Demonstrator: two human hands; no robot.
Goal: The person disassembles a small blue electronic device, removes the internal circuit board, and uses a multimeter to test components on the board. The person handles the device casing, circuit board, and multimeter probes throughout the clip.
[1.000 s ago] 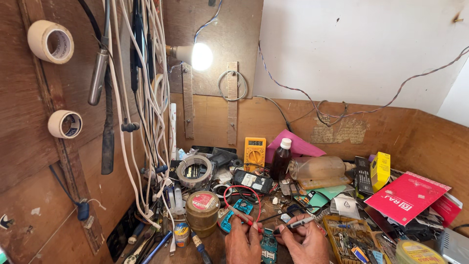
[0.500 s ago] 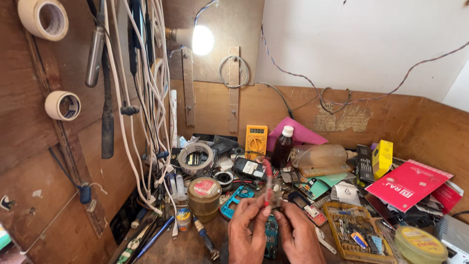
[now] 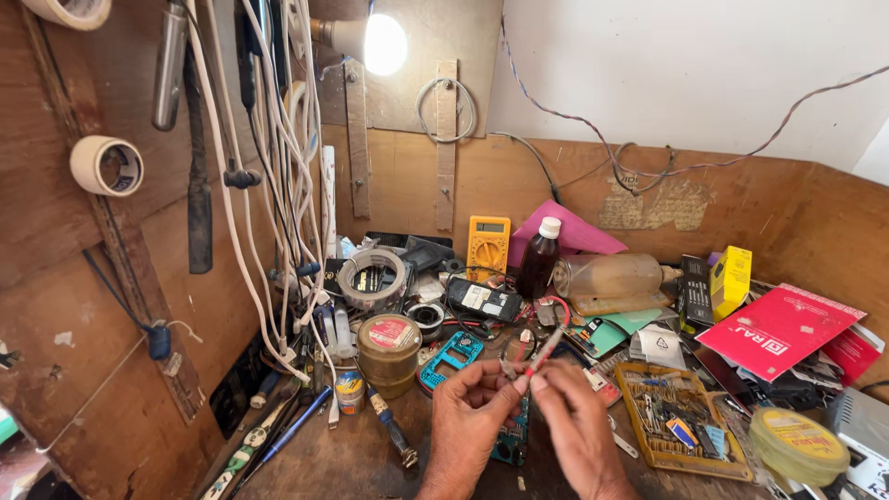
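My left hand (image 3: 469, 418) and my right hand (image 3: 574, 418) meet at the fingertips low in the middle of the head view, above a cluttered wooden bench. Together they pinch a thin red probe (image 3: 543, 353) with a red wire looping up behind it. Under the hands lies a green circuit board (image 3: 510, 443). A blue phone frame (image 3: 450, 357) rests just beyond the left hand, beside a round tin with a red label (image 3: 389, 347).
A yellow multimeter (image 3: 487, 244), a dark bottle with white cap (image 3: 539, 259) and a clear plastic bottle on its side (image 3: 607, 280) stand at the back. A parts tray (image 3: 678, 418), tape roll (image 3: 797, 444) and red booklet (image 3: 778, 329) lie right. Cables (image 3: 278, 176) hang left under a lit bulb (image 3: 383, 43).
The view has tilted down slightly. My hands have risen from the bench and drawn together, lifting the red probe between the fingertips.
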